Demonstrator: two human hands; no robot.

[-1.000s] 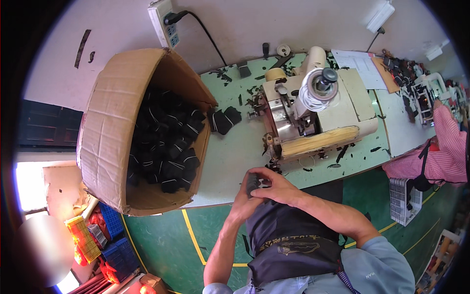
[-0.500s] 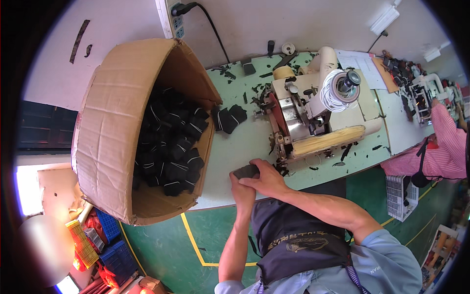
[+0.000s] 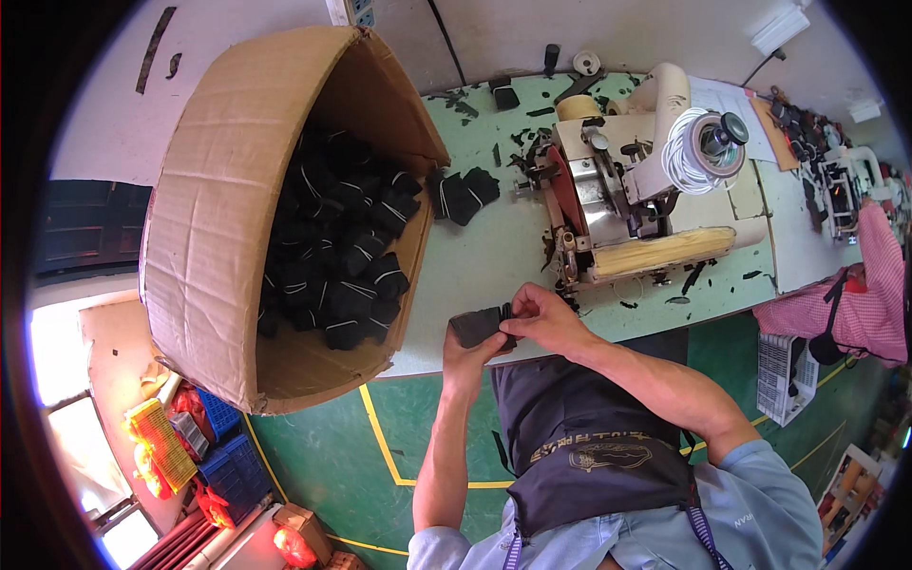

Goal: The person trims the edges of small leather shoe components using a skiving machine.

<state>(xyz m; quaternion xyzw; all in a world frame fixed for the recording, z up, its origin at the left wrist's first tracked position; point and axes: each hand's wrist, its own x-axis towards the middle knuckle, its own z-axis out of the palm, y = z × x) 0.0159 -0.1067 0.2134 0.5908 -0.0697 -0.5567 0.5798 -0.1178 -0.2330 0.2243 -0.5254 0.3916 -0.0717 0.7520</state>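
My left hand [image 3: 467,366] is closed around a small stack of black fabric-like pieces [image 3: 477,329], held just above the near edge of the worktable. At the stack's right end, my right hand [image 3: 549,321] pinches the edges of a few pieces with thumb and fingers. Left of my hands, a large cardboard box [image 3: 214,180] lies on its side, its opening turned toward the table. Inside it are many black bundles [image 3: 351,299] bound with white bands or string. Two or so similar bundles [image 3: 463,197] rest on the tabletop by the box's opening.
A beige machine [image 3: 608,204] with a coil of white cord stands right of centre, black scraps scattered around it. At the far right, a person in a pink checked sleeve [image 3: 874,285] is by another machine [image 3: 845,190]. A grey crate [image 3: 784,380] sits on the green floor [image 3: 323,465].
My right hand has gone from covering the stack's side to pinching its right end. More of the stack's top shows in my left hand. The whole view has shifted slightly.
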